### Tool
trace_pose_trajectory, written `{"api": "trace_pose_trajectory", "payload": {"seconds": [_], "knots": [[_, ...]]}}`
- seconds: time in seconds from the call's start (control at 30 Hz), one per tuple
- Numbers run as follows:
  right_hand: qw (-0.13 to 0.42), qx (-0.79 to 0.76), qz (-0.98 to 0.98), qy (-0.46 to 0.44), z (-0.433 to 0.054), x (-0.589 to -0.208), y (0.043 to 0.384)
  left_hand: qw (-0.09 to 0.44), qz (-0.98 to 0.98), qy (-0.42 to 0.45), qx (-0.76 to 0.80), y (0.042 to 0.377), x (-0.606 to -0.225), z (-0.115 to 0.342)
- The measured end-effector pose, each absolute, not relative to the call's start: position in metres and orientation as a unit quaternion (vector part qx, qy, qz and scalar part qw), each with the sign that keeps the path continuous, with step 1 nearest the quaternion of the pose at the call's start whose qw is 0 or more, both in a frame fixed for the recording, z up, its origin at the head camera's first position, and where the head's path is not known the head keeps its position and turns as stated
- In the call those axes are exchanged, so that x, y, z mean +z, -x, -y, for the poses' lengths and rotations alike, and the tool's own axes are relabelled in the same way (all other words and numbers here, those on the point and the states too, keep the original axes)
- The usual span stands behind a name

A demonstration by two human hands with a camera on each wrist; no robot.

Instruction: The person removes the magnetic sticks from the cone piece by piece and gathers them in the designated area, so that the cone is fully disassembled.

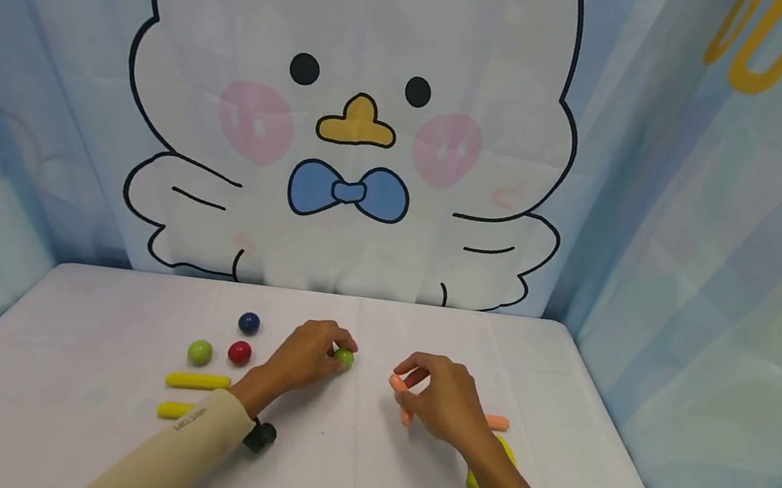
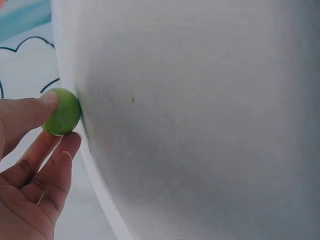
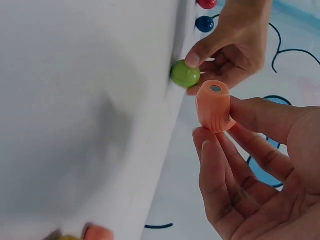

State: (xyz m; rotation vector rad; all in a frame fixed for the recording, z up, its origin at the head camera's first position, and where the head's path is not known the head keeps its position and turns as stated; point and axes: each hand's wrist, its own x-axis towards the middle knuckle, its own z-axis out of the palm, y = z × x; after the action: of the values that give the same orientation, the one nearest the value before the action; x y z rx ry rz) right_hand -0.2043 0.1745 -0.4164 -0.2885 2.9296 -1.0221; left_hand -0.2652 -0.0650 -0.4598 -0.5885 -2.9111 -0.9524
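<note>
My left hand [image 1: 307,356] pinches a green ball [image 1: 344,358] between thumb and fingers, at or just above the white tabletop; the left wrist view shows that ball [image 2: 64,112] close against the cloth. To its right, my right hand [image 1: 442,397] holds a curved orange stick [image 1: 399,383] between thumb and fingertips, raised off the table. In the right wrist view one end of this orange stick [image 3: 214,107] faces the camera and has a small grey metal-looking disc in it. The two hands are apart, and the ball and stick do not touch.
Left on the table are a blue ball [image 1: 248,323], a red ball [image 1: 240,353], another green ball [image 1: 199,352] and two yellow sticks [image 1: 198,381], one partly under my left sleeve. Beside my right forearm lie an orange stick [image 1: 497,422] and a curved yellow piece [image 1: 473,481], partly hidden.
</note>
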Motion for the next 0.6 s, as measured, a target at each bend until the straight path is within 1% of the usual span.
{"api": "trace_pose_trajectory", "payload": {"seconds": [0.43,0.6], "knots": [[-0.007,-0.294,-0.955,0.048,-0.205,-0.428,0.172,0.018,0.933,0.192,-0.303,0.265,-0.461,0.066],[-0.014,-0.271,-0.961,0.054,-0.214,-0.436,0.164,0.019,0.933,0.193,-0.302,0.265,-0.461,0.065]]}}
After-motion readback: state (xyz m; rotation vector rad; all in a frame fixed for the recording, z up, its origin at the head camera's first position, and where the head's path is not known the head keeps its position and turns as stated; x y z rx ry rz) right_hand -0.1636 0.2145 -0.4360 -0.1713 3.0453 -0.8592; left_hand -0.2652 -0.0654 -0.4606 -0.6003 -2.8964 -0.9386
